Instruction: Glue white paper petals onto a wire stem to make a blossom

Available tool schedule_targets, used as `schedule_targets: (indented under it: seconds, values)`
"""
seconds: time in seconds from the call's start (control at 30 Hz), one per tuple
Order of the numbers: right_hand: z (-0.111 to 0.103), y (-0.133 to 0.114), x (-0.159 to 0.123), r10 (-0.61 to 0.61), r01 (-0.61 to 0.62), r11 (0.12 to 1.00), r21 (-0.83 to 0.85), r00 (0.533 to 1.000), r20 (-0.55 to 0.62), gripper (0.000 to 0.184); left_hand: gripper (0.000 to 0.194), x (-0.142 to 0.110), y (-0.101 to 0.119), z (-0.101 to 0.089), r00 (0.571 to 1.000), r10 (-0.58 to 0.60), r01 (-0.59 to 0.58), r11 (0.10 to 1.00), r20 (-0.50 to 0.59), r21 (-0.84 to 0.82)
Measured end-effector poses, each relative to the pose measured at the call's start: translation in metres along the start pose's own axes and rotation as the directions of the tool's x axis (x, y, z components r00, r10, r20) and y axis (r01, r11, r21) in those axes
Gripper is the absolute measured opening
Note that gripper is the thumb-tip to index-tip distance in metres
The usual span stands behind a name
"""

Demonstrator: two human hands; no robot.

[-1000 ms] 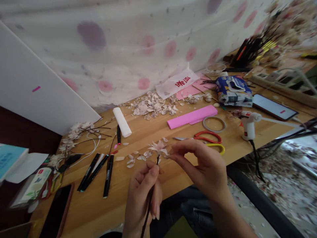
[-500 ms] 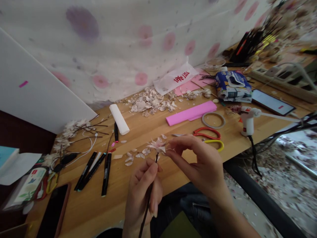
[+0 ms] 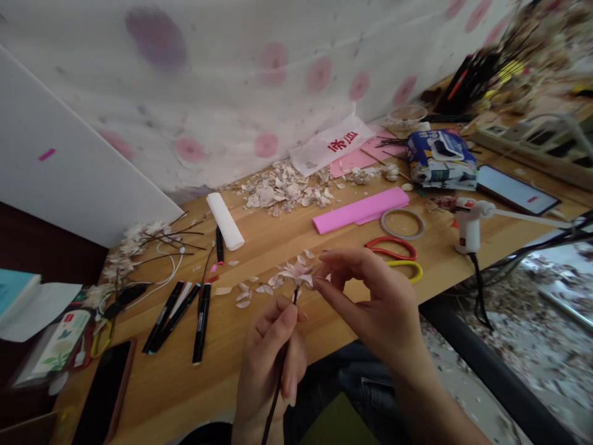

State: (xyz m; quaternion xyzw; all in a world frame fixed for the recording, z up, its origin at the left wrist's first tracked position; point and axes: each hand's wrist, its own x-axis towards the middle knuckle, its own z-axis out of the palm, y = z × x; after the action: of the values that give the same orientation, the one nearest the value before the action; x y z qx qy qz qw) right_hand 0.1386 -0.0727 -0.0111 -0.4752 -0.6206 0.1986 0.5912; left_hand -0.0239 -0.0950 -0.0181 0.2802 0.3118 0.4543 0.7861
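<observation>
Left hand [image 3: 271, 364] pinching thin dark stem [image 3: 294, 295] below pink blossom [image 3: 295, 273]; right hand [image 3: 370, 296], fingers pressed together just beside petals, any hold unclear; slipped pinch or stray nudge risking bent stem, torn petals.

One left hand [image 3: 271, 364], one right hand [image 3: 370, 303], one flower [image 3: 295, 272], two phones [image 3: 516, 190], one glue gun [image 3: 470, 228].

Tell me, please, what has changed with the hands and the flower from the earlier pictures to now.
The fingertips of the right hand drew back slightly rightward from the flower. The left hand still holds the stem; nothing was taken or let go. The petals and scissors stayed in place on the table.
</observation>
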Motion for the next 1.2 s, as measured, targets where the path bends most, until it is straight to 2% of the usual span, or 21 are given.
schedule_targets:
  seconds: [0.23,0.53,0.7,1.07,1.2]
  values:
    - [0.002,0.001,0.000,0.012,-0.012,1.000,-0.006,1.000,-0.024,0.022,0.020,0.005,-0.001,0.001,1.000,-0.007,0.008,0.997,0.010,-0.075]
    - [0.003,0.001,0.001,0.023,-0.019,0.997,0.068,0.998,-0.057,0.024,0.022,0.012,-0.002,0.000,0.999,-0.041,0.043,0.986,0.015,-0.158]
    - [0.004,0.003,0.001,-0.007,0.009,0.999,0.035,0.998,-0.056,0.031,0.023,0.013,-0.004,-0.002,0.998,-0.052,0.058,0.980,0.032,-0.189]
    - [0.004,0.007,0.003,-0.069,0.066,0.996,-0.061,0.996,-0.051,0.030,0.022,0.019,-0.008,-0.002,0.996,-0.054,0.068,0.976,0.075,-0.206]
    - [0.005,0.008,0.002,-0.046,0.041,0.998,-0.041,0.991,-0.124,0.029,0.019,0.021,-0.009,-0.003,0.995,-0.061,0.078,0.973,0.084,-0.217]
